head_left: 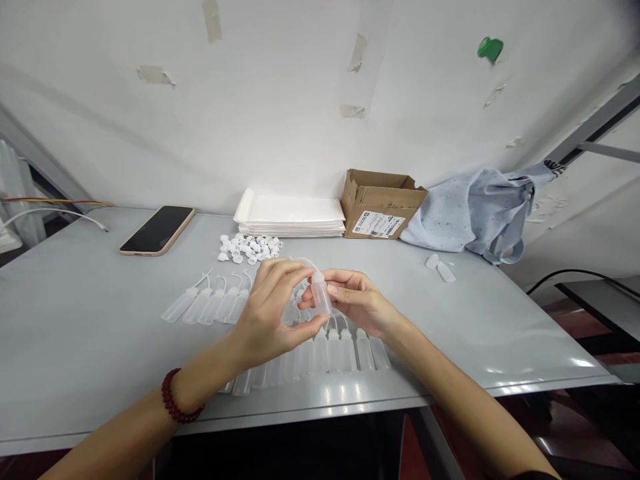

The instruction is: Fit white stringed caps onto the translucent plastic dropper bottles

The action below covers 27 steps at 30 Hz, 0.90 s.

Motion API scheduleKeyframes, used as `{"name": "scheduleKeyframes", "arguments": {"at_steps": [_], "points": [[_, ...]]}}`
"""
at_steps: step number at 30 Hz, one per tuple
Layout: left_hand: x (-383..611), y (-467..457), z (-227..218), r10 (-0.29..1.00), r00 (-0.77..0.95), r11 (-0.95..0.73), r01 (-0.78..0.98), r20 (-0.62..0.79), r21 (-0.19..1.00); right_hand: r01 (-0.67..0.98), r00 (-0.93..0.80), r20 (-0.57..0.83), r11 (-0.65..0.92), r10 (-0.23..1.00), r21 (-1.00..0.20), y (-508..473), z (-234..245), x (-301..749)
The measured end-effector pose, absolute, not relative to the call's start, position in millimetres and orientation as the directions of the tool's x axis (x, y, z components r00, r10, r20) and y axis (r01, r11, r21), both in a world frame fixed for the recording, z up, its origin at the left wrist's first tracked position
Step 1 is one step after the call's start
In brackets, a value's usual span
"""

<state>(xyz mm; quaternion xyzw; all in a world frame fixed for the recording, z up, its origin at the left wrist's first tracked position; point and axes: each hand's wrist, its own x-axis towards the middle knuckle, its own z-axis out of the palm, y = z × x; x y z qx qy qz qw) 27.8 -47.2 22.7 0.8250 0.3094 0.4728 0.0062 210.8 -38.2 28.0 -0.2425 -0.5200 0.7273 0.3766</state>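
Note:
A small clear plastic bottle [321,293] is held upright above the grey table [75,320] between both hands. My left hand [273,313], with a red bead bracelet on its wrist, is closed round the bottle's top and lower side. My right hand [357,300] pinches the bottle from the right. Under the hands lie two rows of the same clear bottles [210,305] with thin bent nozzles, one row further back and one nearer the front edge [345,350]. A pile of small white caps [249,248] sits behind them.
A phone [157,229] lies face up at the back left. A stack of white sheets [290,215], an open cardboard box [381,203] and a blue cloth bag [480,210] line the wall. Two loose white pieces [440,267] lie at the right. Cables [55,212] run at far left.

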Motion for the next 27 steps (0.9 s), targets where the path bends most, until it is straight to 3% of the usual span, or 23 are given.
{"name": "scheduleKeyframes", "arguments": {"at_steps": [6,16,27], "points": [[26.1,-43.1,19.7,0.533,0.462,-0.812,0.515,0.708,0.275,-0.014,-0.439,-0.012,-0.021,0.898,-1.0,-34.0,37.0,223.5],[47.4,-47.8,28.4,0.504,0.601,-0.842,0.501,0.621,0.2,0.269,-0.511,0.028,0.19,0.859,-0.944,-31.8,52.6,256.8],[91.9,-53.2,32.4,0.514,0.694,-0.851,0.483,0.504,0.205,0.521,-0.561,-0.186,0.169,0.807,-0.837,-29.9,70.9,301.8]]}}
